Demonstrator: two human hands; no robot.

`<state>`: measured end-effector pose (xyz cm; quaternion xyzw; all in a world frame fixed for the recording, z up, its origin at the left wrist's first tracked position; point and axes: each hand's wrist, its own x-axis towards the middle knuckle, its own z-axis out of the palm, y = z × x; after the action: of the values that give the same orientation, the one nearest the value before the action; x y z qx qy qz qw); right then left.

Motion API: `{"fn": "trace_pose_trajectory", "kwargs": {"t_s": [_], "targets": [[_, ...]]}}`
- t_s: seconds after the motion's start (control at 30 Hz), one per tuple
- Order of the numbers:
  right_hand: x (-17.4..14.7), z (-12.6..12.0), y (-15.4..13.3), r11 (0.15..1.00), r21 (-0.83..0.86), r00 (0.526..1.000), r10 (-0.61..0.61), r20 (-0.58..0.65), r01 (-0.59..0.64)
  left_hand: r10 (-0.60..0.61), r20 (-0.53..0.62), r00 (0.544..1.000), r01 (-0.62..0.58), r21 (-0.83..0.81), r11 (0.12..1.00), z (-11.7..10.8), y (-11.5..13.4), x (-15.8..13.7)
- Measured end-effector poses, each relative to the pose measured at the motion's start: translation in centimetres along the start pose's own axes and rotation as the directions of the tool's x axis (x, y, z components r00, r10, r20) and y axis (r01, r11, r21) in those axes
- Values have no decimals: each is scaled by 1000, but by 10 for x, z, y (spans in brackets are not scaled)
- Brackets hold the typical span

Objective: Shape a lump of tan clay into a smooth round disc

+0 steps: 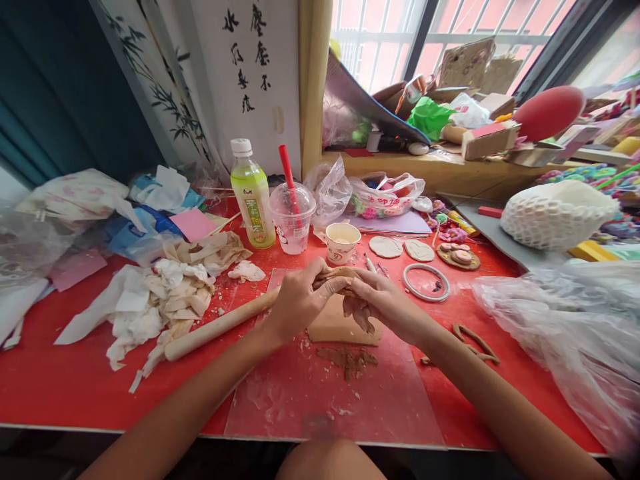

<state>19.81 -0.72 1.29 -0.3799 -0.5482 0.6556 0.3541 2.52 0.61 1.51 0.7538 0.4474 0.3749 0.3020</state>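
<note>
Far L of the grips, a big heap of scrunched paper (pixel 170 293) sits on the red counter (pixel 125 400). Next is a wood roller (pixel 220 327), its far end just by the L grip (pixel 303 293). Behind that grip, a bit L, are a green drink btl (pixel 250 200) & a clear cup (pixel 293 230) w/ a red straw (pixel 287 167). The L grip has its fingers bent round a brown clay pc (pixel 345 272), btw both grips. Under the grips is a flat clay slab (pixel 327 328), w/ clay bits (pixel 347 360) in front. A paper cup (pixel 343 241) is just behind the grips. The R grip (pixel 383 293) holds the other side of the same pc. R of it, a bit back, are 2 flat white pcs (pixel 386 247) & a ring (pixel 427 267), then thin clay strips (pixel 480 343), & far R a big see-thru bag (pixel 545 320)
</note>
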Motion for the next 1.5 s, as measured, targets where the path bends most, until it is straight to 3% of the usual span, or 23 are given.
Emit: {"fn": "trace_pose_trajectory", "kwargs": {"t_s": [0.13,0.23,0.37,0.5,0.7,0.8,1.17,1.5], "targets": [[0,-3,-5,999,-2,994,-33,-103,33,-58,27,998,61,-108,992,0,2,1],[1,-7,-7,995,23,978,-88,-189,94,-100,46,994,109,-306,946,2,1,3],[1,-9,-7,993,1,977,-120,-177,122,-141,137,981,190,-484,854,5,0,6],[1,-6,-6,982,-123,971,-167,-171,147,-135,248,959,226,-387,894,6,-1,5],[1,-4,0,898,-411,945,-257,-200,157,-119,240,964,195,-328,924,12,-1,-2],[-1,-5,2,873,-466,955,-245,-168,143,-106,251,962,185,-314,931,12,-1,-3],[1,-11,3,930,-311,973,-225,-52,199,-110,255,961,199,-356,913,10,-1,-3],[1,-10,3,961,-203,976,-205,-74,187,-123,188,975,181,-336,924,13,-2,-2]]}}
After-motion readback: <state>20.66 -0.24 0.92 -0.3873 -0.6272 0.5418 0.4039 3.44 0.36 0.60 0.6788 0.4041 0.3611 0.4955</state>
